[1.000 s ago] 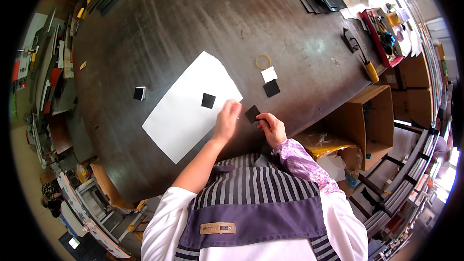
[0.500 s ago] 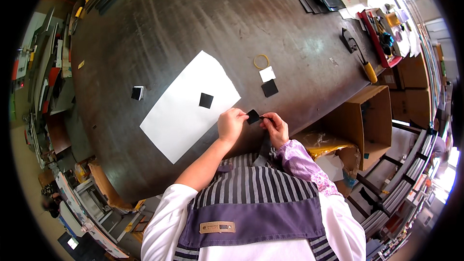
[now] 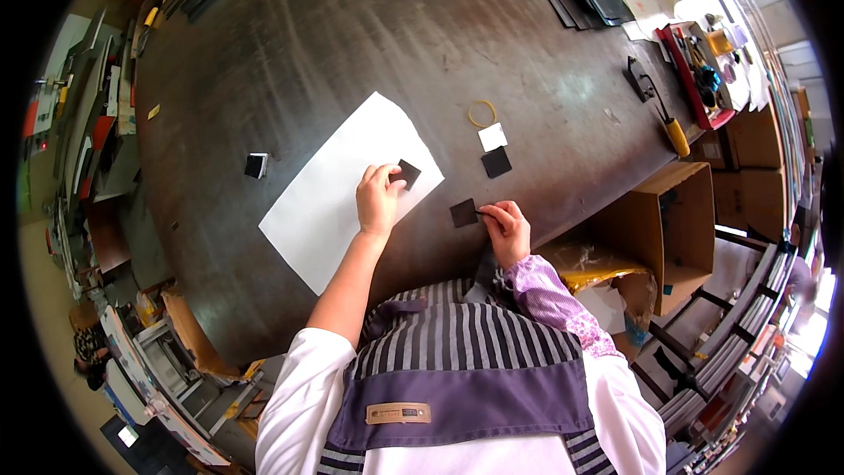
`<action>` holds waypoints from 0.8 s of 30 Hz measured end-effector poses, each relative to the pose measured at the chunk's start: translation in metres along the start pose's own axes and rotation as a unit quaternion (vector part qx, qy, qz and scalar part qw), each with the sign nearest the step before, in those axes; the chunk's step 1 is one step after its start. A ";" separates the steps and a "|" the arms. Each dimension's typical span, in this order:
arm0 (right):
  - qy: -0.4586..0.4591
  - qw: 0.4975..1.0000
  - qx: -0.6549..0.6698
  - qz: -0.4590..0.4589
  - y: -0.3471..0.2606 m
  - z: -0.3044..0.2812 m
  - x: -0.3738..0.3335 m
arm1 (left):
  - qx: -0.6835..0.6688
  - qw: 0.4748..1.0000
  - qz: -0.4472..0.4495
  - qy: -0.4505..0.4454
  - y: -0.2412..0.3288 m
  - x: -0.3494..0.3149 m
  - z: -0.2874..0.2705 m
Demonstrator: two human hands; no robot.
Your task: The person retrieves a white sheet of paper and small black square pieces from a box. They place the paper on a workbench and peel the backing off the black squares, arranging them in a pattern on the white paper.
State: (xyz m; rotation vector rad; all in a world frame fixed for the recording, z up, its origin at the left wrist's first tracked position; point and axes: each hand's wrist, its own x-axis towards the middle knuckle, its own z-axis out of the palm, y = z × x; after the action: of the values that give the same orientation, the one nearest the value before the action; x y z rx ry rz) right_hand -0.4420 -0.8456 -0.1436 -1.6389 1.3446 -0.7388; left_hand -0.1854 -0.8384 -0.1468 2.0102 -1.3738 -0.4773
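My left hand point(image 3: 378, 202) is over the white sheet of paper point(image 3: 330, 198), its thumb and fingers pinching a black square piece point(image 3: 407, 175) by one edge. Nearer me, just past the paper's right corner, lies a dark square piece point(image 3: 462, 214) on the table. Beside it my right hand point(image 3: 508, 233) is closed on a thin dark object point(image 3: 481, 212), whose tip reaches the square's edge; its kind is too small to tell. Farther off are another black square point(image 3: 496, 163), a white square point(image 3: 492, 136) and a yellow rubber band point(image 3: 482, 113).
A small stack of dark and white squares point(image 3: 256, 165) sits left of the paper on the dark table point(image 3: 352, 26). At the right edge are a yellow-handled tool point(image 3: 676, 136) and a red tray of tools point(image 3: 694, 79). An open cardboard box point(image 3: 686, 233) stands below that edge.
My left hand has moved left and away from me onto the paper, where it now grips a black square. The square formerly between both hands now lies by my right hand, which barely moved.
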 end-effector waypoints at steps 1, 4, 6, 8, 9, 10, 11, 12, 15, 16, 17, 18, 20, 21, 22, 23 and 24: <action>-0.005 1.000 -0.019 -0.015 -0.001 -0.001 0.001 | 0.041 0.999 0.025 0.003 0.002 0.002 -0.002; -0.008 0.996 -0.071 -0.061 -0.003 -0.004 0.004 | 0.043 0.988 0.149 0.012 0.024 -0.014 0.003; 0.001 0.990 -0.103 -0.096 -0.002 -0.004 0.008 | 0.009 0.969 0.229 -0.095 0.038 -0.028 0.017; 0.020 0.977 -0.168 -0.128 -0.010 -0.007 0.013 | -0.022 0.955 0.249 -0.160 0.048 -0.041 0.033; 0.029 0.969 -0.200 -0.145 -0.012 -0.008 0.014 | -0.024 0.957 0.223 -0.182 0.049 -0.045 0.037; 0.021 0.960 -0.216 -0.174 -0.010 -0.008 0.013 | -0.034 0.961 0.208 -0.177 0.050 -0.046 0.040; 0.014 0.951 -0.232 -0.203 -0.006 -0.005 0.011 | -0.043 0.965 0.193 -0.172 0.050 -0.047 0.042; 0.006 0.941 -0.247 -0.231 -0.002 -0.004 0.007 | -0.052 0.968 0.178 -0.167 0.051 -0.048 0.045; -0.042 0.950 -0.208 -0.230 -0.005 0.000 -0.001 | -0.068 0.975 0.148 -0.153 0.049 -0.050 0.048; 0.015 0.961 -0.192 -0.199 -0.007 -0.001 0.003 | -0.073 0.976 0.140 -0.151 0.049 -0.050 0.048; 0.058 0.954 -0.245 -0.162 -0.012 -0.002 0.007 | -0.077 0.977 0.132 -0.148 0.050 -0.050 0.047; 0.008 0.954 -0.235 -0.186 -0.008 0.000 0.003 | -0.081 0.978 0.124 -0.146 0.051 -0.050 0.047; -0.086 0.944 -0.214 -0.234 -0.004 0.003 -0.003 | -0.063 0.978 0.141 -0.142 0.050 -0.051 0.048; -0.077 0.949 -0.205 -0.229 -0.003 0.003 -0.006 | -0.054 0.977 0.149 -0.140 0.050 -0.050 0.048; -0.040 0.953 -0.223 -0.201 -0.008 0.001 -0.003 | -0.062 0.979 0.140 -0.136 0.050 -0.052 0.048; -0.004 0.955 -0.240 -0.173 -0.013 -0.001 0.003 | -0.070 0.980 0.131 -0.132 0.052 -0.052 0.048; 0.032 0.955 -0.257 -0.145 -0.015 -0.001 0.006 | -0.077 0.981 0.122 -0.127 0.052 -0.054 0.048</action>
State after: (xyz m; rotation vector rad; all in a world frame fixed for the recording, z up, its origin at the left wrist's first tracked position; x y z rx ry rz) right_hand -0.4351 -0.8507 -0.1305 -2.2787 1.4394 -0.6438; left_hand -0.2717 -0.8163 -0.1491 1.6718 -1.6579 -0.7235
